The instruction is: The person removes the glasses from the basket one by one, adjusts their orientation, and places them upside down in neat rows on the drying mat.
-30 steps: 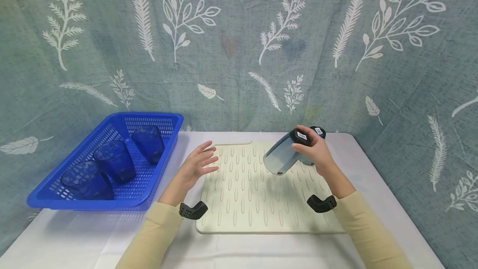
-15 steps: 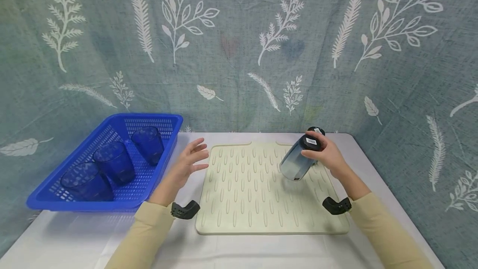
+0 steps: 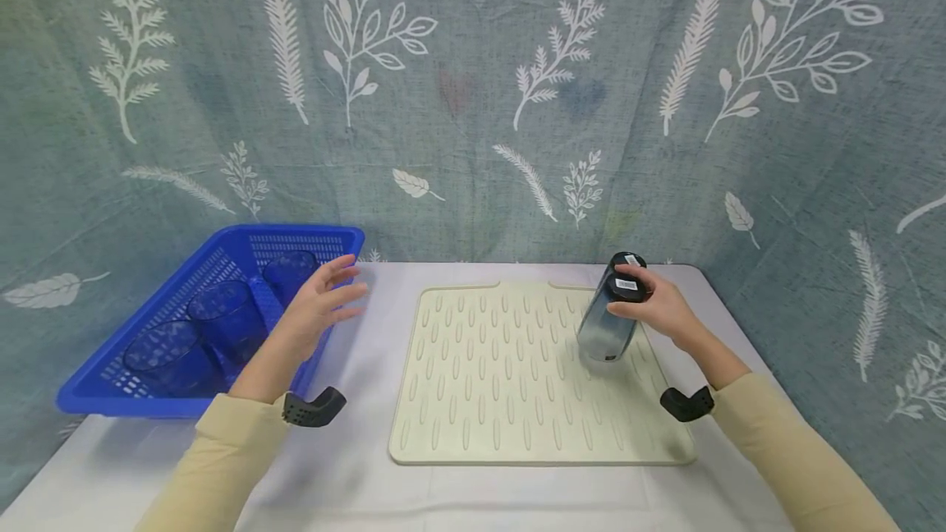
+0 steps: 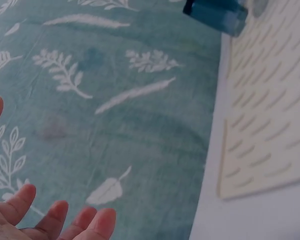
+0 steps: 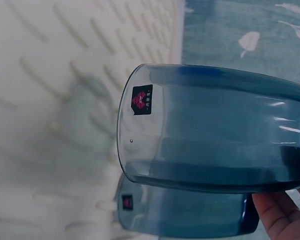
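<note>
Right hand (image 3: 661, 312) grips inverted glass (image 3: 608, 335) above mat (image 3: 510, 392) — left hand (image 3: 314, 306), fingers apart, near basket (image 3: 296, 231)

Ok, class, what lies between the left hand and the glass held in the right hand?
In the head view, between the left hand and the held glass lie a strip of white table, then bare mat.

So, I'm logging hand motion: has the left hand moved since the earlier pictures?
Yes: in the head view, the left hand has moved left, away from the mat, toward the basket.
</note>
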The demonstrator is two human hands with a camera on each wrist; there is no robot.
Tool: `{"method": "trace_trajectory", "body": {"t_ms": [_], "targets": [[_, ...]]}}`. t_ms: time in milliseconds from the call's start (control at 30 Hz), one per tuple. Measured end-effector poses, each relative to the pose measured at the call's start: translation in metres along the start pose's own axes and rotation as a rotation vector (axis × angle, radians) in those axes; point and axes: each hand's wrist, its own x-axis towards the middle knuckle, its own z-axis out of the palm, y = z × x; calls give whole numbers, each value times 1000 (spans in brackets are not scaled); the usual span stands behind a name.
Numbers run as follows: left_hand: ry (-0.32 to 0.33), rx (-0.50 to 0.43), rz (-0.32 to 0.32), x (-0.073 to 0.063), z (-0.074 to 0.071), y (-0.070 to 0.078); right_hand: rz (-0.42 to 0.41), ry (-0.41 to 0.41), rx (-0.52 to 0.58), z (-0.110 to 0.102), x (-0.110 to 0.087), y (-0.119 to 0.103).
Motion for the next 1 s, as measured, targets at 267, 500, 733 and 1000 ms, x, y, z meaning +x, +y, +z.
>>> {"method": "trace_trajectory", "body": {"t_ms": [267, 500, 733, 1000], "targets": [[51, 157, -24, -14, -38, 6, 29, -4, -55, -11, -2, 12], [102, 282, -43, -21, -66, 8, 50, 4, -123, -17, -6, 19], [162, 337, -61, -27, -87, 5, 37, 1, -160, -20, -10, 25], [261, 332, -114, -34, -105, -3, 40, -7, -152, -19, -11, 29]]}}
